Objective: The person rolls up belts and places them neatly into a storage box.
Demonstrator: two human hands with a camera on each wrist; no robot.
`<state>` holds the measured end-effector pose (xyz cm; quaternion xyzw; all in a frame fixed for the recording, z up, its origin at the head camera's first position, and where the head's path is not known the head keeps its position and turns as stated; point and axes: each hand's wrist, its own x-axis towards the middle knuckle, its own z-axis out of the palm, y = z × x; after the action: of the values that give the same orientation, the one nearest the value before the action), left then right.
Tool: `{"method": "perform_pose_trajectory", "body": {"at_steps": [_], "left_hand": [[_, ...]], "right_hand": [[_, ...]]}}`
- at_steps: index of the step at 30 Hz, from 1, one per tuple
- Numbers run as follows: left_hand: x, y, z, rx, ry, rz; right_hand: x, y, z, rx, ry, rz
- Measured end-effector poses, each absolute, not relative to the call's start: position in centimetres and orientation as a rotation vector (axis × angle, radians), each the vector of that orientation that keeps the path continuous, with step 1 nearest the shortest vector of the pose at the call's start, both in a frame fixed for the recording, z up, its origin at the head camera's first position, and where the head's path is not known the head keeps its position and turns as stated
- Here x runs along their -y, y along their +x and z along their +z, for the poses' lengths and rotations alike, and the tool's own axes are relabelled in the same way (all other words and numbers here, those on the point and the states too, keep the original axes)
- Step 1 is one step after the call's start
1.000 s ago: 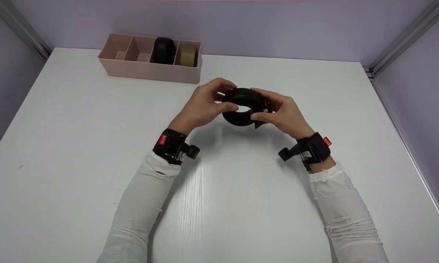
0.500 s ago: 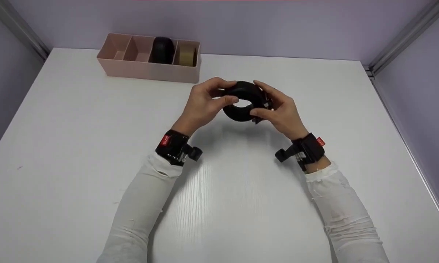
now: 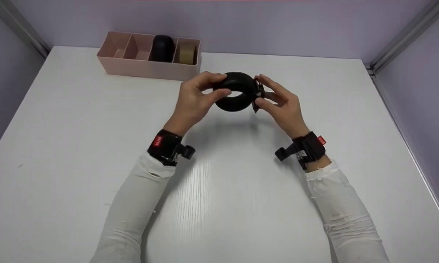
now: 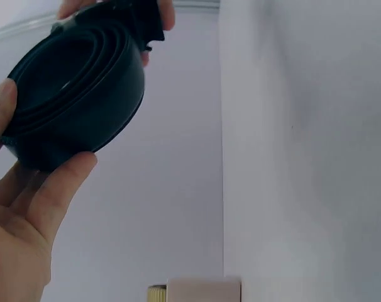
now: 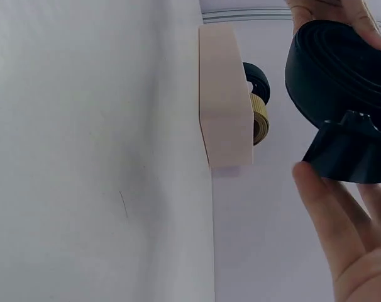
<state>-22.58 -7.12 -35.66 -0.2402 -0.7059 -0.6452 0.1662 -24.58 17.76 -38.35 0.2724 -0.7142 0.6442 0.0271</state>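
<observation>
A black belt [image 3: 234, 105] is wound into a coil and held above the white table between both hands. The left hand [image 3: 193, 98] grips the coil's left side, thumb on the near face and fingers on the outer band. On the right side, the right hand [image 3: 285, 109] pinches the buckle end [image 3: 258, 89] between thumb and fingers. Several wound layers of the belt [image 4: 83, 123] show in the left wrist view. In the right wrist view the dark, flat buckle part [image 5: 349, 154] lies just above the right fingertips.
At the table's back left stands a pink divided box [image 3: 148, 69]. One compartment holds a black coil [image 3: 163, 49], the one to its right a tan coil [image 3: 187, 54]. Lilac panels border the white table [image 3: 226, 204] behind and at the sides.
Both hands have raised the belt away from the body and slightly leftward. The right fingers have shifted from the coil's edge to its buckle end.
</observation>
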Motion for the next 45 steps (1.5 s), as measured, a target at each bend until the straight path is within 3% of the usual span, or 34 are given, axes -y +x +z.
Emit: {"method": "perform_pose_trajectory", "body": {"at_steps": [13,22,36,45], "left_hand": [[18.0,-23.5,-33.3,1.91,-0.362,-1.47],[24.6,-27.8,-33.5,2.126,0.166,-1.217],[24.5,-33.0,-34.1,2.408,0.62,-0.995],[23.0,-35.3,-34.1,2.568,0.643,-0.839]], "right_hand": [[-17.9,-24.8,-39.0,2.328,0.691,1.921],[-18.0,-24.0,-38.8,2.374,0.713,1.923],[-18.3,-23.2,-38.5,2.372,0.734,1.914],[-18.1,-23.0,-38.0,2.407,0.788,1.892]]}}
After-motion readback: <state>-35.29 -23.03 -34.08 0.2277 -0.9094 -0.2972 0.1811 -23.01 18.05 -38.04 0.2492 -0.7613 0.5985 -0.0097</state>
